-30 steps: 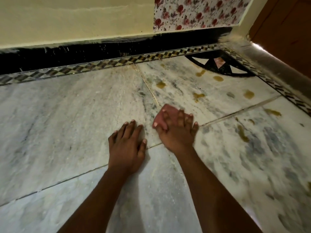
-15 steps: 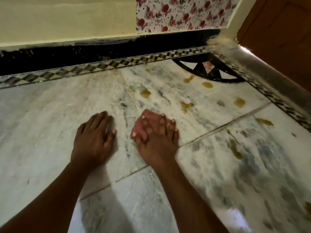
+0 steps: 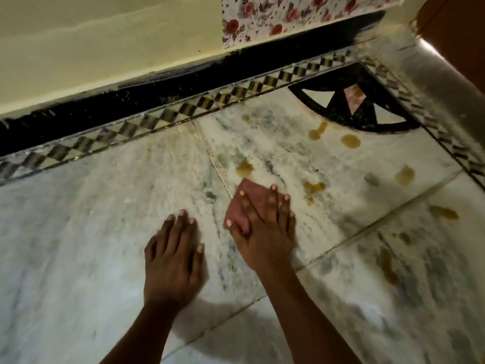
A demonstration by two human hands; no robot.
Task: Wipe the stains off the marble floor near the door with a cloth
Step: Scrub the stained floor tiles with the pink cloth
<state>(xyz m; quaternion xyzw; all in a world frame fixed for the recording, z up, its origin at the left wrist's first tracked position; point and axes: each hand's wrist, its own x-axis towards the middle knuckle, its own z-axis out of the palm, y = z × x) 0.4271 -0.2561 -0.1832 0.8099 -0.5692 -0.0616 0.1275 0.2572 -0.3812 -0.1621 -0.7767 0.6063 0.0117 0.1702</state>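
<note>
My right hand [image 3: 265, 232] presses a small folded pink cloth [image 3: 246, 198] flat on the grey-white marble floor [image 3: 91, 219], fingers spread over it. Just beyond the cloth lies a brown-yellow stain [image 3: 244, 168]. Another stain [image 3: 313, 187] sits to the cloth's right, and several more [image 3: 350, 141] are scattered toward the corner and along the right slab [image 3: 388, 266]. My left hand [image 3: 173, 261] rests palm down on the floor beside the right hand, fingers apart, holding nothing.
A checkered inlay border [image 3: 183, 111] and black skirting [image 3: 131, 101] run along the cream wall at the back. A black fan-shaped inlay [image 3: 351, 106] fills the far right corner. The stone threshold [image 3: 441, 82] and brown door [image 3: 459, 27] lie at the right.
My right hand has slid the cloth a little farther from me, close to the nearest stain. The left hand has shifted back toward the right hand. The view has tilted.
</note>
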